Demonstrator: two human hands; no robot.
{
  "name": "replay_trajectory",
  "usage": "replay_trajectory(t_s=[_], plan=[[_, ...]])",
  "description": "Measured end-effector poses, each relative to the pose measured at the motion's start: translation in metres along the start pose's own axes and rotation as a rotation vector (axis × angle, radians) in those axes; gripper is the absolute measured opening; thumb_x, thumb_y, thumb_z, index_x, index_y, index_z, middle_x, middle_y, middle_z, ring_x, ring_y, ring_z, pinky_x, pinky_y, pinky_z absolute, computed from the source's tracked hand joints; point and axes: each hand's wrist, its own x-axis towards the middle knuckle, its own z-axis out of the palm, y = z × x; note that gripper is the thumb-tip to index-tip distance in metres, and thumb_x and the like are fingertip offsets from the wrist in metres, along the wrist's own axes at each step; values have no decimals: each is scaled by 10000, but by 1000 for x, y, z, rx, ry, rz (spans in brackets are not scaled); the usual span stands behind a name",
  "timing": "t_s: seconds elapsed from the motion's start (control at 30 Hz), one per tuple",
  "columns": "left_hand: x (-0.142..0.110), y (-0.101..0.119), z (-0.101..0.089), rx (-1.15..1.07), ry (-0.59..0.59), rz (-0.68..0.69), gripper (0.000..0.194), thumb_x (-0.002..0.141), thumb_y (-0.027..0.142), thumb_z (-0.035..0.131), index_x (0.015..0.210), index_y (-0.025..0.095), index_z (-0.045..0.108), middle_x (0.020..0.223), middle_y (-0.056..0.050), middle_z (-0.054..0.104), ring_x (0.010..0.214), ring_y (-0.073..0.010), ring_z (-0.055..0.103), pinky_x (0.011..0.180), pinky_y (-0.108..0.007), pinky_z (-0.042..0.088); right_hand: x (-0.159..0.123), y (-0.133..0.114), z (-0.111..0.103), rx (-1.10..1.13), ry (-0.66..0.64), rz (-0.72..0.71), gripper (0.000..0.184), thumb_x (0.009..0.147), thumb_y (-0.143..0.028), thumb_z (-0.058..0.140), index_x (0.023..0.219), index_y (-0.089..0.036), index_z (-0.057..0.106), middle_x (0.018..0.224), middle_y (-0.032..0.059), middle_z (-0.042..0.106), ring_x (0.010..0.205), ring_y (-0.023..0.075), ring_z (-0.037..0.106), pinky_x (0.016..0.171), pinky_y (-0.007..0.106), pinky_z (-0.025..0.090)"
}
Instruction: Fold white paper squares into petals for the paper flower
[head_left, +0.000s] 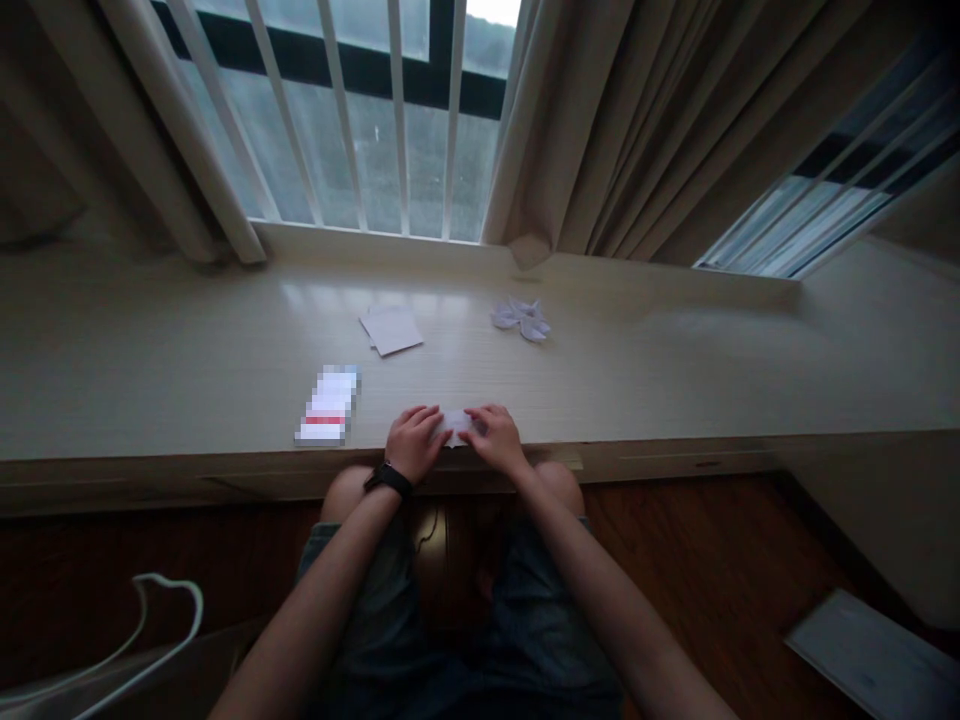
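Observation:
A small piece of white paper [454, 424] lies at the front edge of the pale desktop, between my two hands. My left hand [412, 440], with a black watch on its wrist, has its fingers closed on the paper's left side. From the right, my right hand [495, 435] pinches the paper's other side between thumb and fingers. Farther back sits a folded white paper shape [522, 319] with several petal-like points. A small stack of square white sheets [391, 331] rests to the left of it.
A phone with a blurred, lit screen [328, 405] lies left of my hands on the desktop [652, 370]. Beige curtains [592, 130] and a barred window stand behind. A white curved rod [169, 580] is low at the left, and a flat pale panel [877, 650] lies on the floor at right.

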Motion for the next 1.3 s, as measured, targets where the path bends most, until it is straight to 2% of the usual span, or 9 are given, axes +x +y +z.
replay_trajectory(t_s=[0.1,0.17,0.3,0.4,0.73,0.83,0.97,1.1,1.3], plan=[[4,-1,-1,15,-44,-23,303,839,379,626,1085,207,673,1206,-56,652,1106,-245,555,1001,-403,440,5,2,-1,-53,-18,12,492,737,-378,741,1186,-203,642,1155,101,598,1073,253,503,963,377,402],[8,-3,-2,29,-76,-29,345,819,389,646,1105,198,668,1222,-68,639,1093,-252,551,992,-405,440,10,2,-4,-83,-82,-3,479,731,-387,743,1175,-232,651,1180,90,590,1088,259,489,961,385,393],[18,-9,-4,39,-147,-3,393,787,410,675,1107,184,675,1206,-81,640,1089,-262,538,982,-396,439,23,1,-9,-96,-201,2,439,712,-430,757,1112,-264,684,1031,74,620,994,237,514,906,368,402],[25,-14,-5,17,-188,18,403,775,424,682,1110,201,679,1193,-75,641,1080,-254,541,983,-398,433,30,1,-10,-93,-223,22,434,679,-447,783,1064,-264,704,935,67,615,927,226,523,872,357,407],[25,-11,-7,-81,-139,14,366,761,363,696,1084,198,649,1093,-50,674,1029,-238,563,947,-381,441,28,8,2,85,-132,-48,338,684,-290,788,1001,-236,683,965,47,637,946,215,534,860,343,413],[24,-9,-8,-93,-120,4,318,754,341,701,1037,202,654,1034,-51,677,998,-237,568,918,-379,451,24,9,5,147,-69,-42,284,688,-252,774,947,-222,663,932,33,642,907,206,540,835,336,419],[23,-7,-10,-89,-72,-9,259,732,321,721,965,220,666,1067,-51,654,1021,-246,550,923,-388,441,21,9,7,162,-3,-13,212,671,-253,780,838,-218,655,913,38,608,901,210,528,824,340,423],[23,-5,-12,-90,-87,-18,226,738,332,716,934,227,675,995,-52,662,1008,-253,547,917,-394,440,20,9,8,167,14,-21,226,675,-239,779,886,-233,696,951,46,583,934,216,518,851,349,432],[24,-7,-10,-103,-105,-41,371,716,352,741,1062,236,674,971,-47,679,988,-249,558,911,-390,444,16,8,8,140,65,-46,225,691,-236,777,913,-254,742,1000,55,565,967,222,501,892,364,434]])
